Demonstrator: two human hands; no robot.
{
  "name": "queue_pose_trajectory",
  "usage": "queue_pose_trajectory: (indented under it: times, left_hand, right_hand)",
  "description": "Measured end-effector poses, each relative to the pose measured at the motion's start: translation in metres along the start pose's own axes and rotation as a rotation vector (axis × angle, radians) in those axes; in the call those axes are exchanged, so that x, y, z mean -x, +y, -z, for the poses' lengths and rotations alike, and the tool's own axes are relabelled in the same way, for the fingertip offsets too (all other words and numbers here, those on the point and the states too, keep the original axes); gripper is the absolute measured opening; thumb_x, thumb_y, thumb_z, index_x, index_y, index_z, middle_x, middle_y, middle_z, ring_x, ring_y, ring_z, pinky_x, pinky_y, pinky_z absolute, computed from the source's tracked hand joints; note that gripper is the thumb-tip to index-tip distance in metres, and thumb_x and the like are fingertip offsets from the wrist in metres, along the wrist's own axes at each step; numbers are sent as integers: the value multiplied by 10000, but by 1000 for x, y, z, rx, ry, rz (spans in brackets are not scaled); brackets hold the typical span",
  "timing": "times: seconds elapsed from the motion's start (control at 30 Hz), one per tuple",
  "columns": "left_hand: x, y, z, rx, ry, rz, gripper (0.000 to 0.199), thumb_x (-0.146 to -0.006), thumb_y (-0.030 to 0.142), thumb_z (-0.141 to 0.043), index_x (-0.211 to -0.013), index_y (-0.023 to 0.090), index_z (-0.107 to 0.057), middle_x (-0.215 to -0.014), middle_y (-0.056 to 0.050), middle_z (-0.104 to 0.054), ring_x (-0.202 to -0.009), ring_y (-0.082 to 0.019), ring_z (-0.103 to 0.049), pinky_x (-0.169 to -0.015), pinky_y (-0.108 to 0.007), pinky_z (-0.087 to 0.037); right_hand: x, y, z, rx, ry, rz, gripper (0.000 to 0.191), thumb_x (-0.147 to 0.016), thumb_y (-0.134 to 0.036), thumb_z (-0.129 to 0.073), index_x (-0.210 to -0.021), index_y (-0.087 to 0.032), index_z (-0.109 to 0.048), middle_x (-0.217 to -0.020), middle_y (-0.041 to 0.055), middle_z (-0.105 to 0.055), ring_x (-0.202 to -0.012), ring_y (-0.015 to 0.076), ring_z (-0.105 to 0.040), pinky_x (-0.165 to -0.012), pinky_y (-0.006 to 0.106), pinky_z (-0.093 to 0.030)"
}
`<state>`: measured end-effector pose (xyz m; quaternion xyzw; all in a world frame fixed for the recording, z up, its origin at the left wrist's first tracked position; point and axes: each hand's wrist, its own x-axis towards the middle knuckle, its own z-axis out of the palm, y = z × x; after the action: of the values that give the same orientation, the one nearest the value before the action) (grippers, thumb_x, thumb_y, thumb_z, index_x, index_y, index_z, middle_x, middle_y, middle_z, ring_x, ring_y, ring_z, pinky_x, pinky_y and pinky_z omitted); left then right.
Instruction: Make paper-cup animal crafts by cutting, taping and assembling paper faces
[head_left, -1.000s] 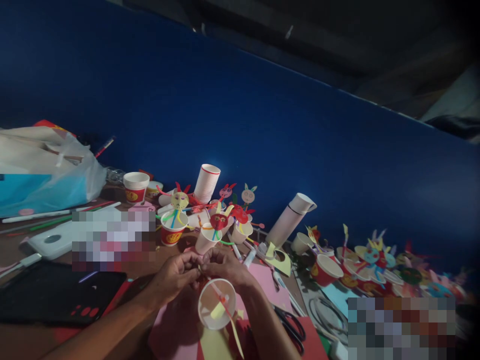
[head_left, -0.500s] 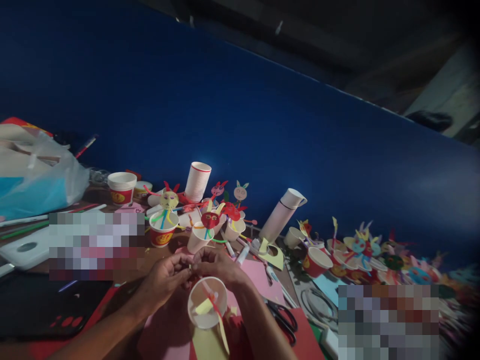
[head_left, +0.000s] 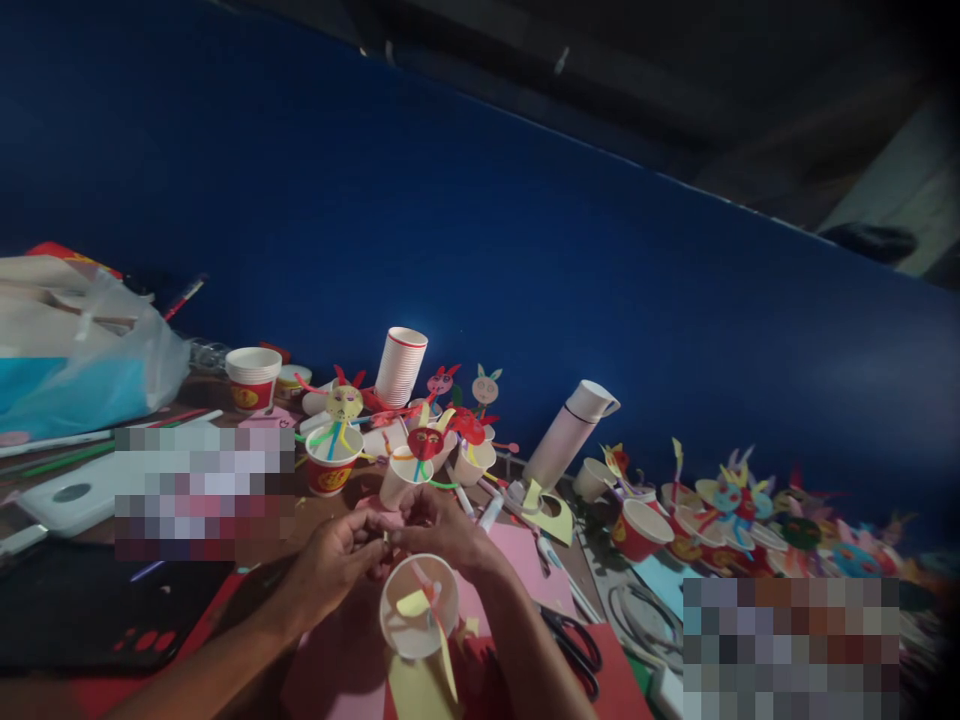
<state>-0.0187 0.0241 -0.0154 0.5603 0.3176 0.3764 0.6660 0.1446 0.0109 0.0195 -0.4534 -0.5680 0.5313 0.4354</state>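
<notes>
My left hand [head_left: 341, 555] and my right hand [head_left: 435, 528] meet just behind a white paper cup [head_left: 397, 625], their fingertips pinched close together. A tiny pale piece [head_left: 387, 537] shows at the left fingertips; its kind is too small to tell. What the right fingers pinch, if anything, is hidden. Inside the cup lie yellow paper strips [head_left: 412, 603] and a pinkish strip, one yellow strip hanging over the rim. Under and around the cup are sheets of pink, yellow and red paper. Black-handled scissors [head_left: 574, 650] lie beside my right forearm.
Behind my hands stand several paper cups with paper animal heads [head_left: 426, 443], a stack of cups [head_left: 401, 368] and a leaning white flask [head_left: 574, 430]. More decorated cups [head_left: 739, 500] crowd the right. A black phone-shaped case [head_left: 90, 600] and a plastic bag [head_left: 142, 350] are at left.
The view has shifted slightly, so the scene sits a little further right. My right fingers have lifted and drawn slightly apart from the left fingertips.
</notes>
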Motion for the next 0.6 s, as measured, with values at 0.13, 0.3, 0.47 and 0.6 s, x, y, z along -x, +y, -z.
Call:
queue_pose_trajectory:
  times: [0.13, 0.3, 0.47, 0.6]
  left_hand:
    - [2, 5, -3, 26, 40, 39, 357, -628, 434, -699, -806, 154, -568, -660, 10, -608, -559, -98, -535, -528, -209, -407]
    - [1, 5, -3, 26, 30, 31, 352, -620, 438, -694, -785, 161, -552, -626, 26, -595, -507, -90, -514, -491, -205, -381]
    - [0, 5, -3, 20, 40, 14, 317, -631, 407, -695, -768, 155, -561, -581, 41, -585, -507, -91, -519, -514, -208, -394]
    - [-2, 3, -1, 28, 34, 9, 308, -662, 385, -691, -822, 147, -579, -625, 20, -617, -545, -104, -551, -526, -209, -405]
  right_hand:
    - [-1, 0, 0, -5, -32, 4, 387, -549, -370, -787, -638, -179, -462, -584, -63, -481, -518, 81, -449, -503, 213, -320]
    - [-2, 1, 0, 6, -52, -11, 384, -541, -424, -788, -630, -159, -525, -564, -51, -524, -519, 91, -487, -516, 224, -337]
    - [-2, 1, 1, 9, -76, -22, 364, -564, -448, -767, -648, -150, -576, -578, -37, -558, -516, 90, -500, -525, 230, -352]
    - [-3, -2, -1, -1, -57, 24, 364, -552, -418, -776, -652, -172, -527, -578, -59, -511, -513, 77, -469, -518, 218, -339]
